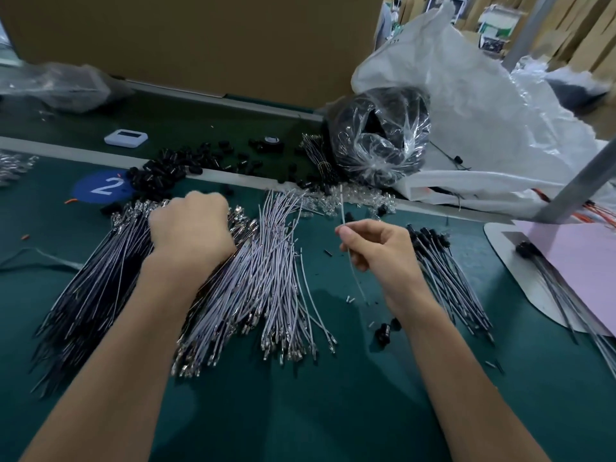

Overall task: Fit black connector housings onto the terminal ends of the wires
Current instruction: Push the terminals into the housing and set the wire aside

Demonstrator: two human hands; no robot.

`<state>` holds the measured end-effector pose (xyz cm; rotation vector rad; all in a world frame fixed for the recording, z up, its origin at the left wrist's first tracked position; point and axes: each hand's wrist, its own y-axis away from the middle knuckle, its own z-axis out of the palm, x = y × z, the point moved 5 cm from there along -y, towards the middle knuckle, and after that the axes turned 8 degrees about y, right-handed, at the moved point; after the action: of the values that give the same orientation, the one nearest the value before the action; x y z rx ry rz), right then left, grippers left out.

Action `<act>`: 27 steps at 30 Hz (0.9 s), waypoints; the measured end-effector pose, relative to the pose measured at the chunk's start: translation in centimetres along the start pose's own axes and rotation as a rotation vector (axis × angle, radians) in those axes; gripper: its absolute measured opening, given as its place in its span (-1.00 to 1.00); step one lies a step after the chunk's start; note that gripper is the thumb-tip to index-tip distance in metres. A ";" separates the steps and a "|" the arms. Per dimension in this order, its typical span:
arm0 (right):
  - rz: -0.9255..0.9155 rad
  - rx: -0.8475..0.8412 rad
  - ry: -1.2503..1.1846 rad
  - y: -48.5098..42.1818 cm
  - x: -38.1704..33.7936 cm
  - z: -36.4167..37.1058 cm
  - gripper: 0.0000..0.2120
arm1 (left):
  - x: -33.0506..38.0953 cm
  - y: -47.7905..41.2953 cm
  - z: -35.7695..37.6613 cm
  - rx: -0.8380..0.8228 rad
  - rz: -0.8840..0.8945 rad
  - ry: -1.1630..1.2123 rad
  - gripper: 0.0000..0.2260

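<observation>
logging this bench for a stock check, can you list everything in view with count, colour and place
loose housings: many, black, scattered at the far edge of the mat
white wires: large pile, pale, metal terminals, centre
dark wires: large pile, black, left, partly under the left arm
finished wires: one bunch, black with housings on, right
clear bag: one, holding black parts, far centre
white sack: one, far right
small device: one, white, far left
round sticker: one, blue, marked 2
mat: one, green
left hand: closed, on the wire piles
right hand: pinching a single wire
</observation>
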<state>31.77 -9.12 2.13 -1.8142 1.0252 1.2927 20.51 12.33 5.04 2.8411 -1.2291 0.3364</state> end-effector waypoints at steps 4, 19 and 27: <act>0.001 -0.004 0.055 0.0 0.4 0.7 -0.93 | -1.3 0.5 1.1 -0.100 -0.017 0.033 -0.82; -0.036 0.084 -0.061 0.4 0.2 0.6 -0.92 | 1.8 2.6 -2.1 0.248 0.479 0.659 -0.83; 0.112 -0.020 -0.275 0.8 0.4 1.4 -0.86 | 7.9 6.1 0.6 0.176 0.959 0.780 -0.73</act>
<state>30.52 -8.38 1.24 -1.5571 0.9743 1.5745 21.50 2.39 5.73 1.6159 -2.2045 1.4158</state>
